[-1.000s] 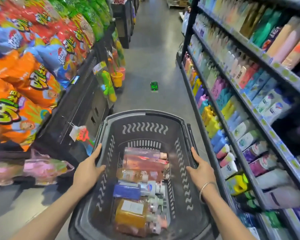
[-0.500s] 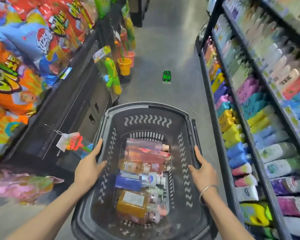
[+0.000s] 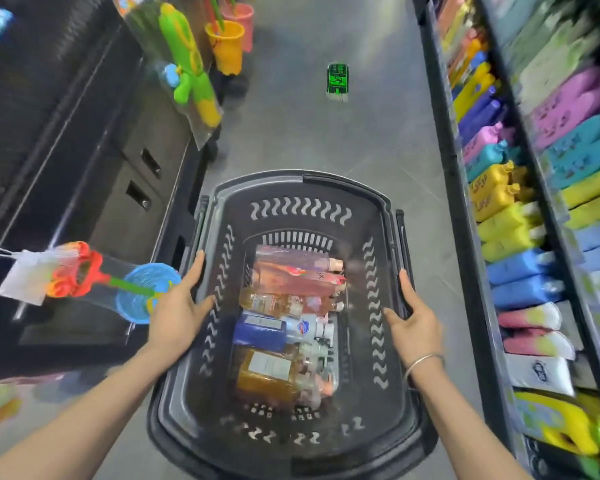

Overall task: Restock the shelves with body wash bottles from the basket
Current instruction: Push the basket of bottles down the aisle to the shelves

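A black plastic basket (image 3: 302,188) fills the middle of the aisle in front of me. Several body wash bottles lie on their sides inside it: pink ones (image 3: 291,271) at the far end, a blue one (image 3: 260,332) in the middle, an amber one (image 3: 267,375) nearest me. My left hand (image 3: 179,306) grips the basket's left rim. My right hand (image 3: 413,317) grips the right rim, a thin bangle on its wrist. The shelves (image 3: 471,237) on the right carry rows of coloured bottles, blurred by motion.
Dark display units (image 3: 84,168) line the left side, with hanging toys: a green water gun (image 3: 187,74) and a packed red and blue toy (image 3: 94,282). Orange and pink buckets (image 3: 227,43) stand on the grey floor ahead. A green sticker (image 3: 337,79) marks the floor.
The view has tilted downward and moved forward along the aisle; the snack bags on the left have left the frame. Both hands keep their hold on the basket rims.
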The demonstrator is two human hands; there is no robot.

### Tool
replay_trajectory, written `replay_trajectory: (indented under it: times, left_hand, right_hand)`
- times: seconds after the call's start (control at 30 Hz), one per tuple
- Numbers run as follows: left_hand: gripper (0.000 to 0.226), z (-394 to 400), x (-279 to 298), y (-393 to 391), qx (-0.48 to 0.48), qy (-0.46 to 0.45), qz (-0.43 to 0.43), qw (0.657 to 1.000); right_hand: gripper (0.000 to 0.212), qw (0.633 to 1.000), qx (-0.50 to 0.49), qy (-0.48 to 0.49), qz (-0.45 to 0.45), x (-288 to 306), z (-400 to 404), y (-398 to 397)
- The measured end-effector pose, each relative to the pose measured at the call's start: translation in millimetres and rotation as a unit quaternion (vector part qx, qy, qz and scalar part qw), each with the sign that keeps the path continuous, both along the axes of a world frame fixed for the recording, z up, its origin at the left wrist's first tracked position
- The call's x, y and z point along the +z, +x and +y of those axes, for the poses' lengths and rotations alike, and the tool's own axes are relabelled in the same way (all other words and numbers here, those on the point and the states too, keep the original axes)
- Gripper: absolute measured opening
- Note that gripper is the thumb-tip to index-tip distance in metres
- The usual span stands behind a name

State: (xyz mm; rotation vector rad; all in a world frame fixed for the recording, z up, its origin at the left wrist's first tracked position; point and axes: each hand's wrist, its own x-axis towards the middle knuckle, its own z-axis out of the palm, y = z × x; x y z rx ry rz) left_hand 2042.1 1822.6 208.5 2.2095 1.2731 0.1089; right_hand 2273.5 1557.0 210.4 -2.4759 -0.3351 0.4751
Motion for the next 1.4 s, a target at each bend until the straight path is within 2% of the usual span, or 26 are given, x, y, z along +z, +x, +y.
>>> replay_trajectory:
  times: [0.37, 0.67, 0.9, 1.13, 1.2, 1.33, 1.4]
  left_hand:
    - [0.088, 15.9, -185.0, 34.5, -0.014, 0.014, -0.002, 1.0]
    - [0.085, 15.3, -258.7, 50.4, -0.029, 0.011, -0.004, 1.0]
    - [0.084, 6.6, -270.6, 47.6, -0.018, 0.007, -0.018, 1.0]
    - [0.089, 6.9, -281.1, 38.9, -0.011, -0.01, -0.013, 1.0]
    - [0.092, 7.0, -274.1, 36.5, -0.019, -0.007, 0.021, 1.0]
    - [0.094, 6.4, -245.2, 47.2, -0.049, -0.011, 0.181, 0.982]
    - [0.094, 7.3, -219.9, 59.7, -0.064, 0.001, 0.199, 0.978]
  right_hand:
    - [0.083, 1.0, -0.003, 0.03, -0.01, -191.7, 15.3, 37.7]
    - [0.082, 0.999, -0.011, 0.025, -0.02, -274.2, 17.2, 51.2]
    - [0.089, 0.999, -0.006, 0.036, -0.04, -292.3, 11.3, 42.5]
    - [0.086, 0.999, 0.003, -0.006, -0.048, -292.9, 14.3, 41.3]
    - [0.089, 0.998, 0.014, -0.037, -0.043, -287.7, 17.3, 37.7]
    - [0.088, 0.993, 0.042, -0.101, -0.053, -260.0, 29.9, 27.8]
    - [0.079, 0.991, 0.04, -0.088, -0.089, -236.8, 37.7, 21.7]
